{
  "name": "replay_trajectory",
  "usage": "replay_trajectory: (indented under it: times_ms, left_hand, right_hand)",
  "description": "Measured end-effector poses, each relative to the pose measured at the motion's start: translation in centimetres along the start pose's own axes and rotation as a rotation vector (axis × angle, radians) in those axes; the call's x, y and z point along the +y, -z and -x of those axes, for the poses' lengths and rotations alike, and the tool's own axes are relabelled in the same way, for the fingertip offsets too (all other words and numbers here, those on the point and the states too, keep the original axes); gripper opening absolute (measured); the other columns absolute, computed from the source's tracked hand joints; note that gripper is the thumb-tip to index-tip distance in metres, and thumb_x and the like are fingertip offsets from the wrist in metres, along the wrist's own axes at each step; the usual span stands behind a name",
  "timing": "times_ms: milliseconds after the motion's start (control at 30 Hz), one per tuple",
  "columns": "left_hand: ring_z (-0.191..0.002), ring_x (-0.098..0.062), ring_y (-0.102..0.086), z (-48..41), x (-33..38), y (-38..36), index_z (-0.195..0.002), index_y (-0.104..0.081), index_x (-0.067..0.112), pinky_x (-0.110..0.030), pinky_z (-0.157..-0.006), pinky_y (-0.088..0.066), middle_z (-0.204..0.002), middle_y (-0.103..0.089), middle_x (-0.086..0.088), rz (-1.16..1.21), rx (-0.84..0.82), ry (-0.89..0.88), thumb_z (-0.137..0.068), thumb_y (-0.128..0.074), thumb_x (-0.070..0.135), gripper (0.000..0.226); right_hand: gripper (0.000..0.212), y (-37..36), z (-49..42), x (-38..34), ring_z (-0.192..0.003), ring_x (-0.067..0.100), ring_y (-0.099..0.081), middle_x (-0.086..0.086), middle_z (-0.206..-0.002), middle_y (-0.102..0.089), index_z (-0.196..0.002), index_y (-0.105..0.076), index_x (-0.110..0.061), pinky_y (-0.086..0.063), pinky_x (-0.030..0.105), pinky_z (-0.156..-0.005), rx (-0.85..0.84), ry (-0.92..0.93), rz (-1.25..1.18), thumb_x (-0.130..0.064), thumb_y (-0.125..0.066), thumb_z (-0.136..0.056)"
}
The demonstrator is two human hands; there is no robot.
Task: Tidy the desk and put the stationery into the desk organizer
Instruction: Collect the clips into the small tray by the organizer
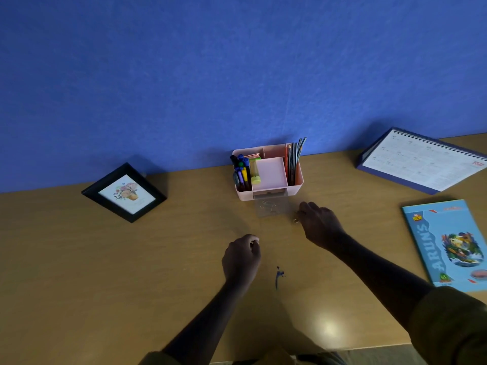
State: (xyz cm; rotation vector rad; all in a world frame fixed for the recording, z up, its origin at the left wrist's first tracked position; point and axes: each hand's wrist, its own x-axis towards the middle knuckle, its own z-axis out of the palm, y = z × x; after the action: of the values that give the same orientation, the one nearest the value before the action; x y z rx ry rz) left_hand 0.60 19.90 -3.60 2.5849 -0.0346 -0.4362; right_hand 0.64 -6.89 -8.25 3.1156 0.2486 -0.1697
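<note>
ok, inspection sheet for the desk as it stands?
Surface: brown wooden desk, small blue mark.
Job's things: pink plastic desk organizer holding pens and pencils; clear drawer pulled out, paper clips inside.
Clutter: black picture frame, white desk calendar, blue notebook.
Hands: right hand pinches gold paper clip; left hand curled, contents unclear.
Cables: nothing seen.
Surroundings: blue wall.

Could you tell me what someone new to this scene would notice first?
The pink organizer stands centrally against the blue wall, full of pens and pencils, its clear drawer pulled out. Just in front, the right hand pinches a paper clip; the left hand is curled nearby.
</note>
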Motion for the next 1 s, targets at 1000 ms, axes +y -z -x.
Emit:
replay_trajectory:
  times_ms: [1000]
  left_hand:
    - [-0.094,-0.008,-0.074,0.9,0.4,-1.5,-0.12,-0.077,0.03,-0.026,-0.07,-0.054,-0.106,-0.08,0.01,0.05,-0.046,-0.053,-0.102,-0.06,0.037,0.026]
  right_hand:
    - [0.018,-0.9,4.3,-5.6,-0.07,0.026,-0.054,0.014,-0.095,-0.062,-0.101,-0.066,-0.003,-0.051,0.037,-0.057,-0.027,-0.138,0.088,-0.021,-0.067,-0.099]
